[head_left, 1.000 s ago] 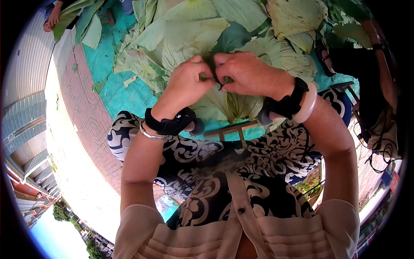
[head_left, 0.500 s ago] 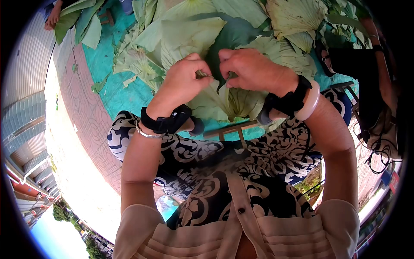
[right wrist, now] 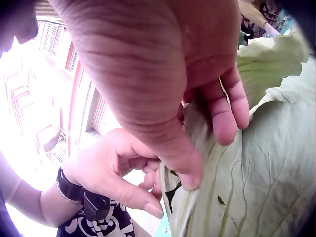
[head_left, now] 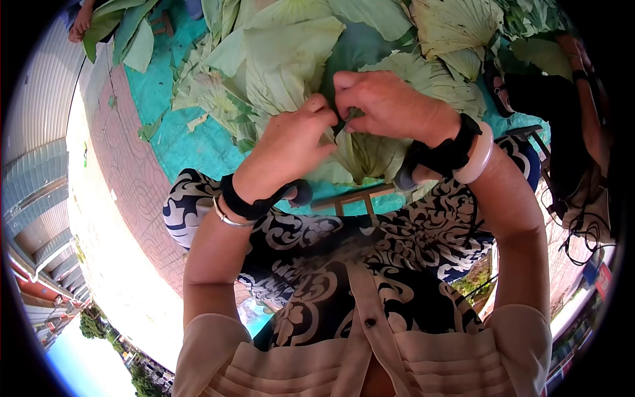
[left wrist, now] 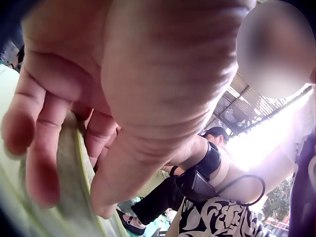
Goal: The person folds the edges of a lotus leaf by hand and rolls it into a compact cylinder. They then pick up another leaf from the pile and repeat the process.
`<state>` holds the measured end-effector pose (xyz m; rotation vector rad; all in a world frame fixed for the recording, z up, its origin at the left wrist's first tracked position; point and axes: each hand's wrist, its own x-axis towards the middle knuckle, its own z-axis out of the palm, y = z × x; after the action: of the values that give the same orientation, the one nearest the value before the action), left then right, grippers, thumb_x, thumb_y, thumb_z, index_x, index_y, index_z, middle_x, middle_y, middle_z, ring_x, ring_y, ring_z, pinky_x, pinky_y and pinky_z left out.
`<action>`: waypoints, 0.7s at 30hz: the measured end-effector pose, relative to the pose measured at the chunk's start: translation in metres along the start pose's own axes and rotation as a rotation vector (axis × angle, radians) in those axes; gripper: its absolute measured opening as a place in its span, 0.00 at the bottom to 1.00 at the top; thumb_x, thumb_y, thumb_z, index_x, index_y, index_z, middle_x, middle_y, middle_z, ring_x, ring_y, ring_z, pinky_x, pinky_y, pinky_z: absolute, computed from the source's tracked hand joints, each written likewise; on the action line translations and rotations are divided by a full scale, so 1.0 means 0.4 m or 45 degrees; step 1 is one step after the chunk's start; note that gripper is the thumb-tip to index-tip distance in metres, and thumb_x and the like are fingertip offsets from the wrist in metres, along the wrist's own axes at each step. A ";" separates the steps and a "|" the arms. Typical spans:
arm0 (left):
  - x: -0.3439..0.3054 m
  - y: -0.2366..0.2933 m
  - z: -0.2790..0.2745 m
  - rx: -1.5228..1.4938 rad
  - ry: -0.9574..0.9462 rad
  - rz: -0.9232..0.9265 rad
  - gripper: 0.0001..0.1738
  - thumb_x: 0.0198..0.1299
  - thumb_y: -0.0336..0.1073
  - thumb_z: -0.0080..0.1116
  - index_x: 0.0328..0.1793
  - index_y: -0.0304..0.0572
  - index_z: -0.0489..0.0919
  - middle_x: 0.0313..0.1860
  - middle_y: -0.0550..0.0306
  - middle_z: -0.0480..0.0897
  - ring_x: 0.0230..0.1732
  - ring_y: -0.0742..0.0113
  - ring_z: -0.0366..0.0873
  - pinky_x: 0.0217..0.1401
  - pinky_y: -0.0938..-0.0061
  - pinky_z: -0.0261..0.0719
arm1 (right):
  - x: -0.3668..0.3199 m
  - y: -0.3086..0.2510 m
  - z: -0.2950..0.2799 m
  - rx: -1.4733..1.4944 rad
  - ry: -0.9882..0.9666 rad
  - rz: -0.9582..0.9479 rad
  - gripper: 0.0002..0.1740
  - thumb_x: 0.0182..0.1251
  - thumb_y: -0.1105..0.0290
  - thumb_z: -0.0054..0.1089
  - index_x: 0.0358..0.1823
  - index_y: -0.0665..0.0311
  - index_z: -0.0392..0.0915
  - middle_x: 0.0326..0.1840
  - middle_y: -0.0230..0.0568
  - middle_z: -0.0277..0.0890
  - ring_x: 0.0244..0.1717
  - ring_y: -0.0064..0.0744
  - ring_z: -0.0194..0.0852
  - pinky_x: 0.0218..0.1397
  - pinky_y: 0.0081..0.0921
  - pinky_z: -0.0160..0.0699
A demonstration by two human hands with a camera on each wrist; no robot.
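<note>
My right hand (head_left: 400, 109) pinches the edge of a large pale green leaf (head_left: 364, 159). In the right wrist view, its thumb lies over the ribbed leaf (right wrist: 271, 163) beside a small dark tear. My left hand (head_left: 291, 145) is close on the left, its thumb parted from the other fingers. The left wrist view shows this hand (left wrist: 133, 84) with loose, lowered fingers against the leaf (left wrist: 71, 163). At the leaf's edge in the right wrist view, the left hand (right wrist: 111, 170) has its thumb stretched out; whether its fingertips touch the leaf is partly hidden.
Overlapping large leaves (head_left: 284, 59) lie beyond my hands on a turquoise sheet (head_left: 198, 149). A wooden frame (head_left: 357, 197) is between my feet. Another person's dark-clothed leg (head_left: 546, 99) is at right, and someone's hand (head_left: 81, 25) shows at upper left near more leaves.
My left hand has shifted slightly, its thumb moving apart from its fingers, which earlier pinched the leaf. The right hand keeps its pinch. The person at right has moved the dark green leaf.
</note>
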<state>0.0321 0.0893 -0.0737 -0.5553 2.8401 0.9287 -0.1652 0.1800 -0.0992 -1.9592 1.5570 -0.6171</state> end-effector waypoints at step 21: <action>-0.019 -0.059 -0.091 -0.237 0.028 -0.038 0.09 0.58 0.33 0.70 0.39 0.35 0.84 0.34 0.57 0.74 0.21 0.67 0.74 0.24 0.71 0.72 | 0.005 0.047 -0.079 0.042 0.062 0.098 0.09 0.56 0.66 0.70 0.35 0.61 0.81 0.37 0.39 0.75 0.41 0.46 0.78 0.44 0.41 0.75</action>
<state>0.0484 0.0528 -0.0557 -0.6282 2.7731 1.1969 -0.1992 0.1703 -0.0886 -1.8640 1.6327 -0.6586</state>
